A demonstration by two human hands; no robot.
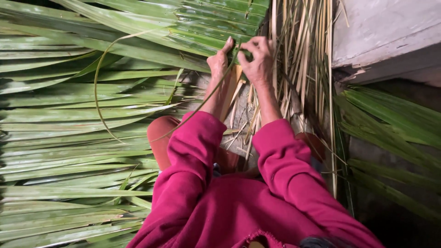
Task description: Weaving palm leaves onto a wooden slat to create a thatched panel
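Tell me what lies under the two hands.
Under the left hand and right hand lie green palm leaves; both pinch a leaf edge. Below the wrists, dry pale strips cover the ground. What is beneath the leaves is hidden.

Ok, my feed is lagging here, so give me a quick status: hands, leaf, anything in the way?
Left hand and right hand both pinching the green palm leaf. Thin leaf strip loops off left. Dry stalks right, clear.

Ground (239,117): green palm leaves (69,138), dry strips (298,50).
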